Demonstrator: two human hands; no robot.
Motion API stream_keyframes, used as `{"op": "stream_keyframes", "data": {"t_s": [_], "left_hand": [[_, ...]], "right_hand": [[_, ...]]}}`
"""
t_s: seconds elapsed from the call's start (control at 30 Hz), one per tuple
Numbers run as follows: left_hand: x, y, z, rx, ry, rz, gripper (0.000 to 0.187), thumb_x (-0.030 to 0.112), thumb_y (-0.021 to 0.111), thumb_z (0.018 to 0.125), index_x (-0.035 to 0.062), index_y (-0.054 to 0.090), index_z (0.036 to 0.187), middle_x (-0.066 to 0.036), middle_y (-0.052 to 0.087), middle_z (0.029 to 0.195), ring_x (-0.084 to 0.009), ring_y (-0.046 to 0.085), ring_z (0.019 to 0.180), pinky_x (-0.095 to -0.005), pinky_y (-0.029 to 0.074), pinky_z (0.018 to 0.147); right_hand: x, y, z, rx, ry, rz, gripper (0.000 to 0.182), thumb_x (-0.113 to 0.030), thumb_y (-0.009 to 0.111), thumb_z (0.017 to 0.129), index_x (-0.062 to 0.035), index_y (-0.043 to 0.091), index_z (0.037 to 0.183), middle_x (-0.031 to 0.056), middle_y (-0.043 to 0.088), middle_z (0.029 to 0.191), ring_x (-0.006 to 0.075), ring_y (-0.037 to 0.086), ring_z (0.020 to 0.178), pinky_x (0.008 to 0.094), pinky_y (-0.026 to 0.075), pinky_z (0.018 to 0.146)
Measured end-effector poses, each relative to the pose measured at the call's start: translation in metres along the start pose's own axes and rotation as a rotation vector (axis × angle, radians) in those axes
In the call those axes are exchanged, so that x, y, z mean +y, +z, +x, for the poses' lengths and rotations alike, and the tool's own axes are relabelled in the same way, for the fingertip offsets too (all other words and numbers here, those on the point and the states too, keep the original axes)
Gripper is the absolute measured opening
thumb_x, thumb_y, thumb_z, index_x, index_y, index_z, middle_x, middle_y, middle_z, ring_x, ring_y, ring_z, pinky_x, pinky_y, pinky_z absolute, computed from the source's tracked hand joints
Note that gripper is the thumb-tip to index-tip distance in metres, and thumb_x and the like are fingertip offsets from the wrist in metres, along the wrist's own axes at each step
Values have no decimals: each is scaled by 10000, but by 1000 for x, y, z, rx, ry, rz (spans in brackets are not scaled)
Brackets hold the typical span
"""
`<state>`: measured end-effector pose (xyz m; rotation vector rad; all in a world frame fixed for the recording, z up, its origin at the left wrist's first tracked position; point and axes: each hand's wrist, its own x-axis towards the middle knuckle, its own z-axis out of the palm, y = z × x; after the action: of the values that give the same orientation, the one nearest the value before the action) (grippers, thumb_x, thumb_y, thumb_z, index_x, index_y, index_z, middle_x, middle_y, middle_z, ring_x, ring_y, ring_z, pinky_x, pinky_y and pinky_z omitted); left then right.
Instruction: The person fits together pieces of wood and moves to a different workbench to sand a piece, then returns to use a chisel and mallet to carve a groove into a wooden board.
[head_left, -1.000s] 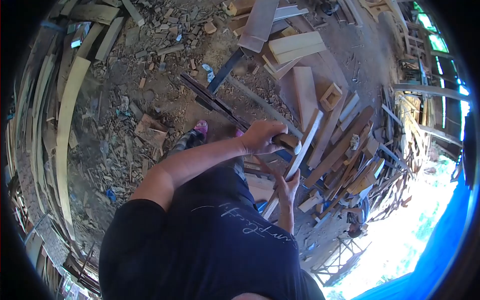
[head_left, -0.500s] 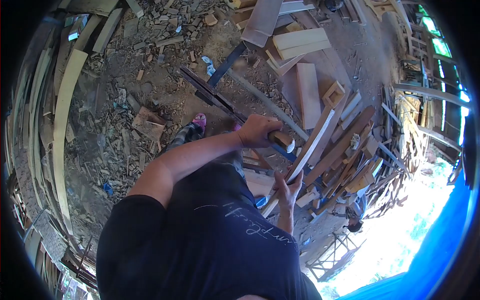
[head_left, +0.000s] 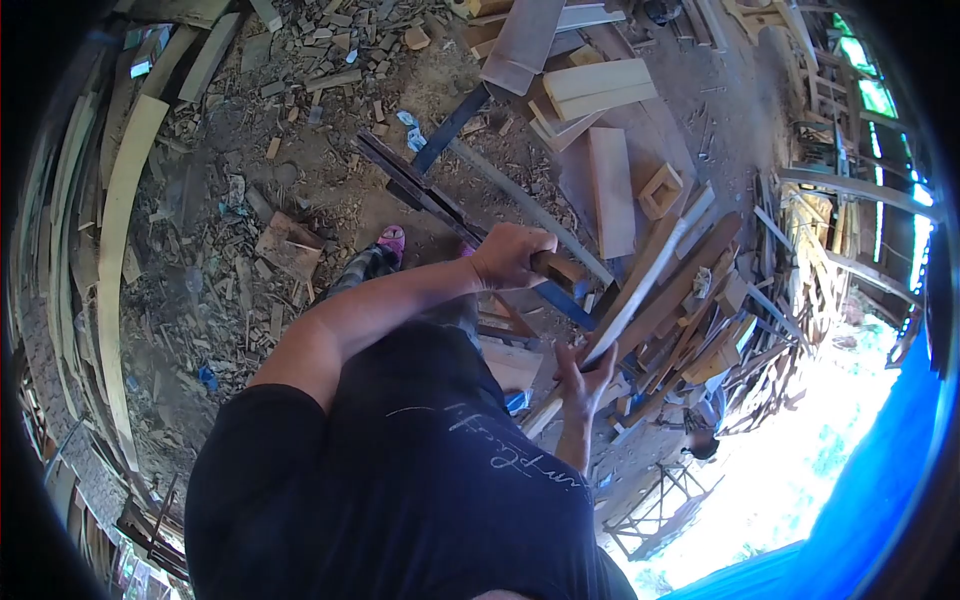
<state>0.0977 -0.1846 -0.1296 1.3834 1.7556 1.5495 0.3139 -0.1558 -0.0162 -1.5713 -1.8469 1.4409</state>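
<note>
Left hand (head_left: pixel 512 257) clenched round wooden tool handle (head_left: pixel 560 268); right hand (head_left: pixel 583 377) gripping long slanted wood strip (head_left: pixel 640 288), pile of offcuts (head_left: pixel 700 320) alongside.

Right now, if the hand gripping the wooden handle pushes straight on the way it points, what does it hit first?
Likely the long wooden slat; the left hand holds the tool handle aimed at it. Depth unclear.

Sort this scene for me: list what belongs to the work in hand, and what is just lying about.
In use:
- left hand, gripping the brown wooden-handled tool
- right hand, holding the long pale wooden strip

Lying about:
- pale flat plank
- small square wooden frame
- long curved pale board
- flat brown wood scrap on the dirt
</note>
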Motion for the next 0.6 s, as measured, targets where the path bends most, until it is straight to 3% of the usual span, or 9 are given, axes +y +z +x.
{"op": "stream_keyframes", "data": {"t_s": [0.17,0.23,0.27,0.4,0.47,0.5,0.53,0.6], "left_hand": [[-1,-4,1,-8,23,-10,289,141,748,616,103,498,757,-80,550,689,-336,597,681,-412,432,567],[-2,-2,1,-22,37,-20,288,137,745,615,101,495,753,-80,548,688,-337,595,678,-412,430,565],[-2,-3,0,-35,48,-13,288,135,745,613,101,495,751,-82,547,688,-337,595,677,-411,429,564],[-11,7,-4,-20,67,11,277,134,745,608,98,507,744,-85,546,687,-338,592,672,-409,427,562],[-10,-1,-1,-39,54,6,267,146,735,626,100,505,752,-89,558,699,-339,601,693,-421,439,581],[-7,0,-6,-84,29,-18,257,158,724,643,101,503,761,-93,570,710,-341,611,713,-434,451,600],[-7,1,-8,-92,26,-22,257,158,724,643,101,503,761,-93,570,710,-341,611,713,-434,451,600],[-9,1,-7,-50,32,-40,238,158,715,656,105,504,753,-96,572,719,-343,608,712,-436,451,605]], "right_hand": [[-49,-25,-11,242,-199,140,516,-179,787,711,-52,471,1099,23,522,752,104,530,591,243,478,547],[-64,-27,-15,333,-503,402,442,-152,724,738,-62,495,1105,42,556,799,144,541,590,268,462,526],[-21,-28,-16,345,-494,315,408,-149,707,741,-57,505,1084,40,553,803,158,538,599,281,465,573],[34,-18,-29,-326,160,-684,538,-187,778,751,-14,449,1140,61,568,839,133,562,734,266,463,600],[12,-16,-33,-7,-315,-418,515,-171,781,750,-29,441,1109,45,536,861,105,523,765,254,438,594],[24,-28,-35,83,-177,-111,482,-152,792,732,-41,461,1063,32,521,859,112,518,746,282,448,592],[-14,-25,-39,182,-169,53,436,-144,777,740,-49,466,1031,19,503,821,128,515,712,319,450,585],[3,-49,-27,296,-421,68,435,-148,770,743,-36,473,1040,31,528,810,147,523,689,331,453,580]]}}
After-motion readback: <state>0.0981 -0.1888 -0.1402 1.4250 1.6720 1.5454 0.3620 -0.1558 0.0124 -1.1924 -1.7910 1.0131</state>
